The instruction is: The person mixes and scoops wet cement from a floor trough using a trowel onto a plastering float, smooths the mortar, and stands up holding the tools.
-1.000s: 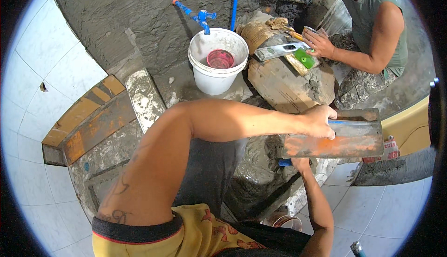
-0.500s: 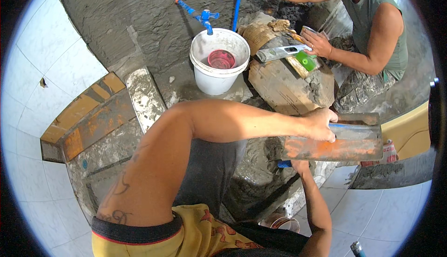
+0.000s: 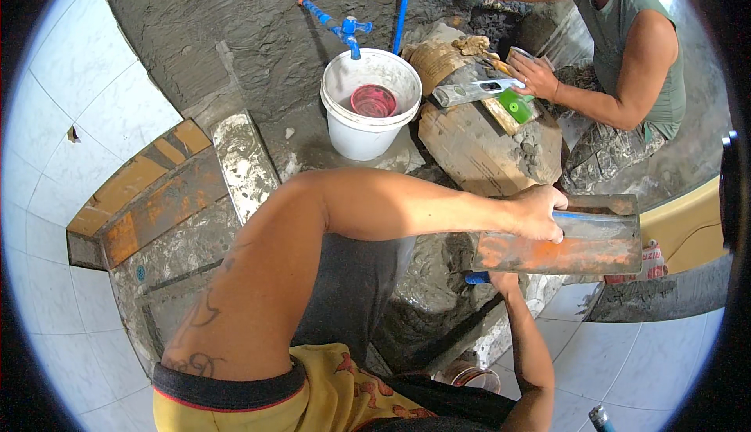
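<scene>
My left hand (image 3: 538, 211), its arm stretched across the middle of the view, is closed on a flat rectangular plastering float (image 3: 559, 252) smeared with grey and orange. Just below the float, my right hand (image 3: 504, 281) is closed around a blue handle (image 3: 477, 277); the rest of that tool is hidden. Wet grey mortar (image 3: 426, 287) lies left of the handle. Beyond my left forearm stands a white bucket (image 3: 364, 138) with a red bowl (image 3: 373, 100) inside.
A co-worker (image 3: 649, 64) sits at the upper right, one hand against the wet plaster. Cardboard (image 3: 469, 146) beside them bears a spirit level (image 3: 473, 90) and a green-topped tool (image 3: 516, 106). A blue tap (image 3: 348, 29) and blue pipe (image 3: 401, 17) stick out above the bucket.
The view has shifted very slightly. Both my hands and the float stay nearly where they were, and the co-worker keeps almost the same pose.
</scene>
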Available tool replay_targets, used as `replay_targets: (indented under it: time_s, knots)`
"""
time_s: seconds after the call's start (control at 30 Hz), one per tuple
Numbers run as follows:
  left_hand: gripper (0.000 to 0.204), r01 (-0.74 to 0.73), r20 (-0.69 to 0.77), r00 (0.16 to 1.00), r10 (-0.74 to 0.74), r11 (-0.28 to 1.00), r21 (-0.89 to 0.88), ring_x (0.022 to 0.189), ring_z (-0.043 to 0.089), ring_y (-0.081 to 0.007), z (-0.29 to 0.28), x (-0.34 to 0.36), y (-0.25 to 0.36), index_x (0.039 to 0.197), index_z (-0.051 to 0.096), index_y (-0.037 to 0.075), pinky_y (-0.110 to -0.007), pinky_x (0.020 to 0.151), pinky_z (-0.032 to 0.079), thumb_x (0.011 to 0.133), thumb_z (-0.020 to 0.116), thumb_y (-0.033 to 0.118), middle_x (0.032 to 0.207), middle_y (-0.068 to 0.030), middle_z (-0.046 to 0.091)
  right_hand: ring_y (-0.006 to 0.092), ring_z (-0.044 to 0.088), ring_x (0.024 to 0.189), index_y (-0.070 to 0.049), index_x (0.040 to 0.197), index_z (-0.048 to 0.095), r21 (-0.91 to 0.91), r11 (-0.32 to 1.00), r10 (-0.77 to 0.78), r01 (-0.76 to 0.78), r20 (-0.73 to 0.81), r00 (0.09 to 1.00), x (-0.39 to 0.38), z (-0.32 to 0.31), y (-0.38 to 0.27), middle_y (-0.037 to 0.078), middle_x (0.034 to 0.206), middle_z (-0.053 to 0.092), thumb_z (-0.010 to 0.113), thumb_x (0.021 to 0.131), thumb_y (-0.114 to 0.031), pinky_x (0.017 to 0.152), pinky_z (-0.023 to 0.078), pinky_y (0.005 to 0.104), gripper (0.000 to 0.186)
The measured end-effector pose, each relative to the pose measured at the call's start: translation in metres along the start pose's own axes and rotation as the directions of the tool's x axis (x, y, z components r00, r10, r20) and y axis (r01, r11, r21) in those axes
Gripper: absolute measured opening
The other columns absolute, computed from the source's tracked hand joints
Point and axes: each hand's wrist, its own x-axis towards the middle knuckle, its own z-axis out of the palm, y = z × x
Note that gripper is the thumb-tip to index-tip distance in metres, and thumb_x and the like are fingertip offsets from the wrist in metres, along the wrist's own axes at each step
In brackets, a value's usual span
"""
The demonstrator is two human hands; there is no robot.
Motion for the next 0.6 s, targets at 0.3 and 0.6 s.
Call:
replay_targets:
  time_s: [0.3, 0.6]
  knots:
    - [0.036, 0.017, -0.004, 1.000, -0.017, 1.000, 0.002, 0.077, 0.066, -0.0248, 0.000, 0.000, 0.001, 0.085, 0.065, -0.005, -0.038, 0.069, 0.049, 0.063, 0.077, 0.020, 0.079, -0.0196, 0.067, 0.0219, 0.065, 0.101, -0.008, 0.109, 0.068, -0.157, 0.987, -0.039, 0.037, -0.009, 0.999, -0.001, 0.004, -0.004, 0.008, 0.117, 0.065, 0.062, 0.085, -0.004, 0.086, 0.053, 0.0351, 0.025]
    - [0.037, -0.005, -0.019, 1.000, 0.005, 1.000, -0.006, 0.078, 0.066, -0.0263, 0.000, 0.000, -0.001, 0.087, 0.065, -0.006, -0.040, 0.071, 0.049, 0.063, 0.076, 0.021, 0.081, -0.0212, 0.067, 0.0244, 0.062, 0.108, -0.012, 0.111, 0.071, -0.977, 0.119, -0.237, 0.175, 0.143, 0.961, -0.003, -0.016, 0.004, 0.007, 0.119, 0.067, 0.060, 0.088, -0.011, 0.094, 0.049, 0.0371, 0.025]
